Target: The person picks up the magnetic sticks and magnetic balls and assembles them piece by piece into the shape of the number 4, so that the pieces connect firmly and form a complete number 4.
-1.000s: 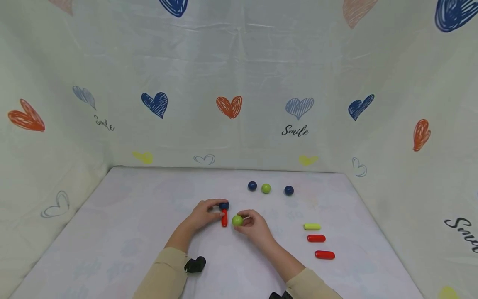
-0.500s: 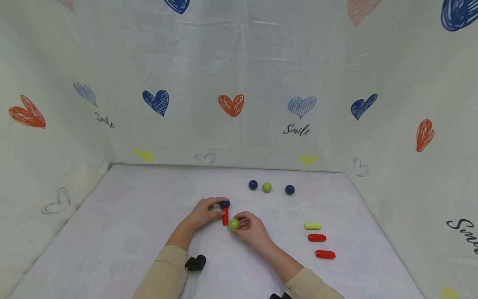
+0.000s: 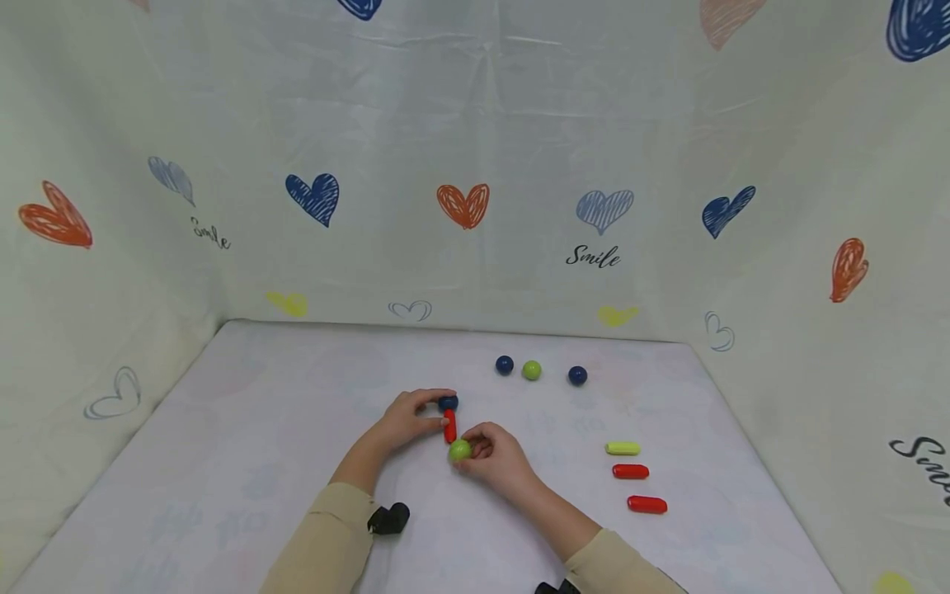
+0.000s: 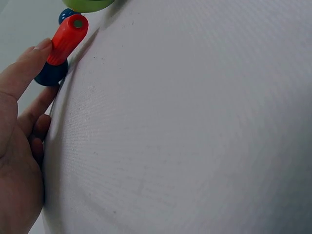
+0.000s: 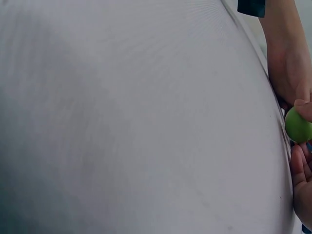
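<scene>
My left hand holds a dark blue ball with a red rod joined to it, the thumb on the rod and a finger against the ball. In the left wrist view the red rod shows a greenish spot in its free end, and the blue ball sits at its other end. Between thumb and fingers, my right hand pinches a green ball at the near end of the rod. Whether ball and rod touch, I cannot tell.
Farther back lie two blue balls with a green ball between them. On the right are a yellow-green rod and two red rods. A heart-patterned curtain stands behind the table.
My right hand has brought the green ball leftward and nearer to me, from beside the red rod to its near end. The left hand keeps its hold almost in place.
</scene>
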The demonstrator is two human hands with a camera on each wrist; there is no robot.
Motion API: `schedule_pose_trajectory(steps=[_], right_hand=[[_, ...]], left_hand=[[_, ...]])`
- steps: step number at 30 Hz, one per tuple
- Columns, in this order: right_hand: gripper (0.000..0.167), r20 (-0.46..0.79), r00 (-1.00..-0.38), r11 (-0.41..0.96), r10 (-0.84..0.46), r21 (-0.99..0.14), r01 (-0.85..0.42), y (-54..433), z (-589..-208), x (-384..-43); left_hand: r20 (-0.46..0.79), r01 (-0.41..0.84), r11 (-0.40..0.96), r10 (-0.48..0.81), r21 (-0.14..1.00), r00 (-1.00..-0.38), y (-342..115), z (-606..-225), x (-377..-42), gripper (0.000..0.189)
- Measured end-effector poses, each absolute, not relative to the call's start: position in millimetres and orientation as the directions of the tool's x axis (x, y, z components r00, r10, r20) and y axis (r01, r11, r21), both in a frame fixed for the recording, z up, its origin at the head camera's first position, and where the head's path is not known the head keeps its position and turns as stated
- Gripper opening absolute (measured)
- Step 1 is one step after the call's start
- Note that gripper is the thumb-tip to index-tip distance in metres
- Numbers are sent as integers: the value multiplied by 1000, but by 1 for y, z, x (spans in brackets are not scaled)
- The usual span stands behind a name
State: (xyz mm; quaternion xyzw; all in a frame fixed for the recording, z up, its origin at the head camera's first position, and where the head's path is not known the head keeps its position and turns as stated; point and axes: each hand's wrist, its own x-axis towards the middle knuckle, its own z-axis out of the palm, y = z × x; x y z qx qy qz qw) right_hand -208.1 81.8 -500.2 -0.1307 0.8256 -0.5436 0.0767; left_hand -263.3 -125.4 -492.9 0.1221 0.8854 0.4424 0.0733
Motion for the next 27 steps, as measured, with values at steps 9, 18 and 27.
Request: schedule_pose_trajectory(steps=[9, 18, 27], right_hand=[[31, 19, -955, 406, -295, -902, -143, 79, -500, -207], [31, 30, -961, 419, -274, -896, -147, 73, -503, -209], [32, 36, -961, 433, -273, -888, -156, 72, -503, -211]], left_hand=[[-6, 174, 578, 296, 797, -955, -126, -494, -266, 42], [-20, 161, 591, 286, 791, -958, -125, -495, -265, 43], [-22, 150, 595, 272, 789, -962, -124, -495, -264, 42]])
